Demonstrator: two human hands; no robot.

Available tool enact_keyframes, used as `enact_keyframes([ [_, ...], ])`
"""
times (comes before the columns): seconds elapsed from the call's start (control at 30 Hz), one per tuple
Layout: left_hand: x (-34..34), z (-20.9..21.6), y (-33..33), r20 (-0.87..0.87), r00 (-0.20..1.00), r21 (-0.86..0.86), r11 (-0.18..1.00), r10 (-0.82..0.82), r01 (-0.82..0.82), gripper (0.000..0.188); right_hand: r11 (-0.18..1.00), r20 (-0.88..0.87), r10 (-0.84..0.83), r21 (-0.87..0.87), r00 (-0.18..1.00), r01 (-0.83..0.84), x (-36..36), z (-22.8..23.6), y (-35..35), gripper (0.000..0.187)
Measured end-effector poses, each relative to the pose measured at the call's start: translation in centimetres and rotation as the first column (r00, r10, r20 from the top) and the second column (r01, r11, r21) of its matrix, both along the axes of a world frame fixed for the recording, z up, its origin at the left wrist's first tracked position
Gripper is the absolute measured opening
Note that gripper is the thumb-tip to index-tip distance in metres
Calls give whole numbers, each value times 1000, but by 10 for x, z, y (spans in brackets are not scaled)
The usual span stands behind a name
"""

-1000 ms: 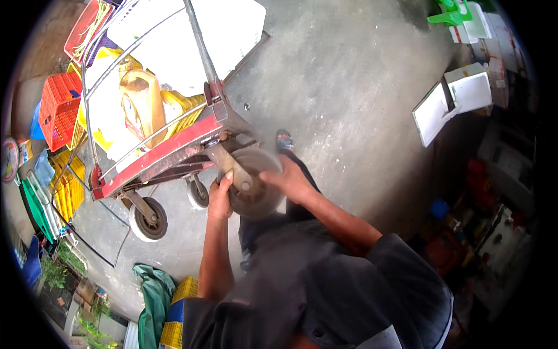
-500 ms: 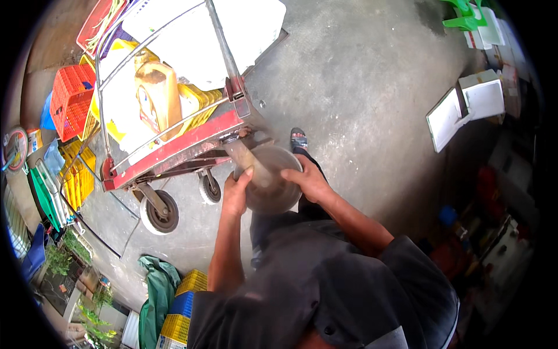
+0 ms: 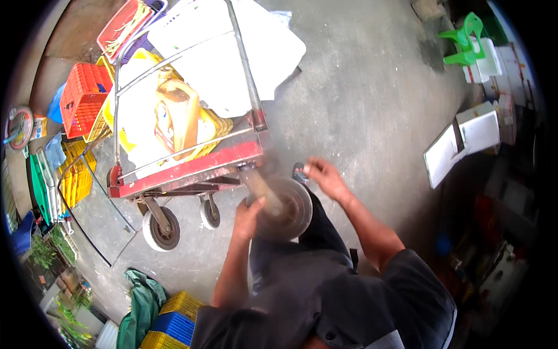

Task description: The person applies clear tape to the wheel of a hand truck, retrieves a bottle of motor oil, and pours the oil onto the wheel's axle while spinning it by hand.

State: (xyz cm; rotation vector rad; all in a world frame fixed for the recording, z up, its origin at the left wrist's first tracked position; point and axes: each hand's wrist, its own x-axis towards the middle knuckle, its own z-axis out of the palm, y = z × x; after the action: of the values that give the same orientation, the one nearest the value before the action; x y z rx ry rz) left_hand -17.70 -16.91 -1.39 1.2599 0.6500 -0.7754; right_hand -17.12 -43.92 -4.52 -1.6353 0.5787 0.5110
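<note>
A caster wheel (image 3: 294, 218), blurred, sits in a metal fork (image 3: 260, 185) at the near right corner of a red-framed trolley (image 3: 197, 164). My left hand (image 3: 248, 218) grips the left side of this wheel, its thumb over the rim beside the fork and its other fingers hidden. Away from the wheel, to its upper right, my right hand (image 3: 326, 179) hangs in the air with fingers loosely bent and nothing in them. Two more casters show under the trolley, one of them a pale-rimmed wheel (image 3: 161, 228) at the left.
White sheets or boxes, yellow crates and an orange-yellow jug (image 3: 185, 113) load the trolley. Red crates (image 3: 85, 99) stand to its left. Stacked yellow and blue crates (image 3: 174, 326) lie near my left side. White foam boxes (image 3: 479, 127) and a green stool (image 3: 465, 41) are at right.
My right hand has let go of the wheel and moved up and right. My left hand stays on it. The trolley and wheel now appear slightly lower and further right in view.
</note>
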Motion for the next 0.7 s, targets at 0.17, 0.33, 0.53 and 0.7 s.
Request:
enact_keyframes([
  [0.17, 1, -3, 2, -42, 998, 34, 998, -44, 45, 63, 863, 453, 256, -505, 854, 9, 168, -34, -12, 49],
  [0.33, 3, -2, 4, 9, 995, 41, 994, -100, 100, 60, 622, 430, 390, -775, 814, 112, 282, -34, 25, 43],
  [0.53, 9, 9, -4, 23, 983, 145, 974, -180, 175, 59, 601, 313, 545, -792, 778, -102, 255, -98, 0, 18],
  [0.7, 12, 12, -13, 15, 993, 53, 992, -115, 114, 59, 740, 303, 422, -660, 854, -131, 121, -51, -44, 17],
])
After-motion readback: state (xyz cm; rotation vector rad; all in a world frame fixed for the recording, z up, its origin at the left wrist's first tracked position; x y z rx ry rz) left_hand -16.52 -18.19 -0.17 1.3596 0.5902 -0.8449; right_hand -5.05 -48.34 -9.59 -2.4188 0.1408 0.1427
